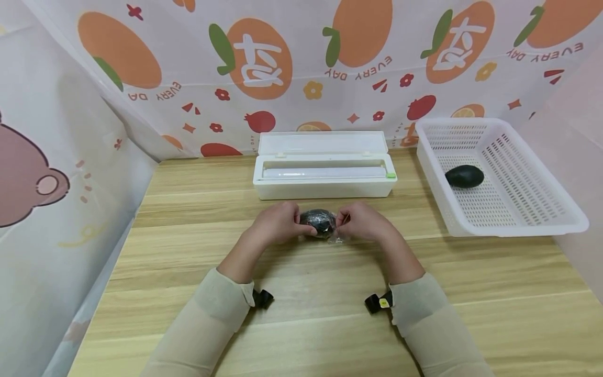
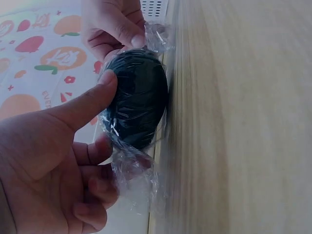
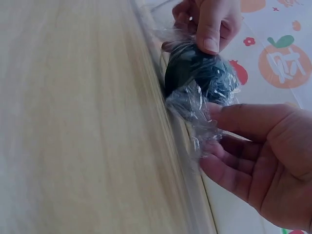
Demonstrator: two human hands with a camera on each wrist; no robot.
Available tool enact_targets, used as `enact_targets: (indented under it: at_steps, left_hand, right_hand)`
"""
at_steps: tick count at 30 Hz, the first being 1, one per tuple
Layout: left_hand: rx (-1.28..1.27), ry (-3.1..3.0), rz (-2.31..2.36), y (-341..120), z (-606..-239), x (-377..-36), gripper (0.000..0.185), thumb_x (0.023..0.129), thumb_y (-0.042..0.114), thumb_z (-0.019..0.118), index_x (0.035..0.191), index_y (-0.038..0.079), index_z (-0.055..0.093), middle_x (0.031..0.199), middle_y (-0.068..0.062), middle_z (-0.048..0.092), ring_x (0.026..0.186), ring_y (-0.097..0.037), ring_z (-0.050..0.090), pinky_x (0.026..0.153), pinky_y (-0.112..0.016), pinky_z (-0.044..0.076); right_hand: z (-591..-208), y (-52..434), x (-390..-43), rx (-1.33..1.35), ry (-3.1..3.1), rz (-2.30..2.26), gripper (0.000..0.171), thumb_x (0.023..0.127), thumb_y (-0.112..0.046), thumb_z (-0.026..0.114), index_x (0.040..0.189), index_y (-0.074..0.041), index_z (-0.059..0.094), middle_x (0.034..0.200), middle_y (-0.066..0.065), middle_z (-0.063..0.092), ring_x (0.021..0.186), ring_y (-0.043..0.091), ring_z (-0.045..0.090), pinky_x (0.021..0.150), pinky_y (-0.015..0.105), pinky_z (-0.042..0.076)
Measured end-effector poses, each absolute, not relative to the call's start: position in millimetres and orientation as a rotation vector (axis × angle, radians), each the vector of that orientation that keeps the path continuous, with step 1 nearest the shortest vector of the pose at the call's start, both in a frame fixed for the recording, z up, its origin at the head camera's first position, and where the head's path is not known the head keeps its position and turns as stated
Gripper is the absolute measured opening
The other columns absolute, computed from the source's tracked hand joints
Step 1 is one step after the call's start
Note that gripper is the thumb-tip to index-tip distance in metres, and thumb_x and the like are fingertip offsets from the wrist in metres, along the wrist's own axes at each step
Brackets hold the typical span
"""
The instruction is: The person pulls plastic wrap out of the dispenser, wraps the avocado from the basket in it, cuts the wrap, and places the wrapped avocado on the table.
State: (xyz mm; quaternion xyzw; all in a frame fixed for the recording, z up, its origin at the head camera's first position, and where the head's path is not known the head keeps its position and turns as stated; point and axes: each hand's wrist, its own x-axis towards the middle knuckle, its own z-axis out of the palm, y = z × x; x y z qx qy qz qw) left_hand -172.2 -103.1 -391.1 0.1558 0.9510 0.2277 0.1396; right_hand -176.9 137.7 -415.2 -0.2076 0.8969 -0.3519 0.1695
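Note:
A dark green avocado, wrapped in clear cling film, is held just at the tabletop between both hands. My left hand grips the avocado's left end, the thumb pressing on its side and the fingers bent beneath. At the other end my right hand pinches the loose, crumpled film between thumb and fingers. In the left wrist view another loose tail of film sticks out past the left fingers. Whether the avocado touches the table cannot be told.
Behind the hands stands a white cling film box, lid up, a roll inside and a green slider at its right end. A white perforated basket at the right holds another dark avocado. The wooden table meets a fruit-printed curtain.

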Motion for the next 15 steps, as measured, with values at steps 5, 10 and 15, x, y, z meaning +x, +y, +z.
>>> enact_targets:
  at_steps: [5, 10, 15]
  left_hand:
    - [0.466, 2.821, 0.621, -103, -393, -173, 0.049, 0.075, 0.056, 0.079, 0.068, 0.014, 0.056, 0.065, 0.0, 0.056, 0.062, -0.017, 0.05, 0.057, -0.03, 0.038]
    - [0.429, 2.821, 0.734, -103, -394, -176, 0.045, 0.074, 0.048, 0.083, 0.069, 0.012, 0.057, 0.065, 0.0, 0.056, 0.062, -0.017, 0.05, 0.057, -0.029, 0.039]
    - [0.366, 2.803, 0.911, -101, -394, -178, 0.04, 0.073, 0.036, 0.087, 0.081, 0.009, 0.059, 0.073, -0.003, 0.058, 0.066, -0.018, 0.051, 0.06, -0.03, 0.043]
  right_hand:
    - [-416, 133, -177, -0.559, 2.606, -1.021, 0.011, 0.08, -0.016, 0.079, 0.077, -0.015, 0.068, 0.074, -0.003, 0.066, 0.067, 0.012, 0.057, 0.063, 0.028, 0.048]
    - [-418, 130, -178, -0.555, 2.67, -1.023, 0.013, 0.081, -0.014, 0.079, 0.076, -0.015, 0.068, 0.074, -0.003, 0.066, 0.068, 0.012, 0.057, 0.063, 0.028, 0.049]
    - [-420, 126, -178, -0.534, 2.704, -1.048, 0.017, 0.079, -0.013, 0.081, 0.075, -0.015, 0.065, 0.074, -0.002, 0.065, 0.068, 0.014, 0.058, 0.062, 0.028, 0.049]
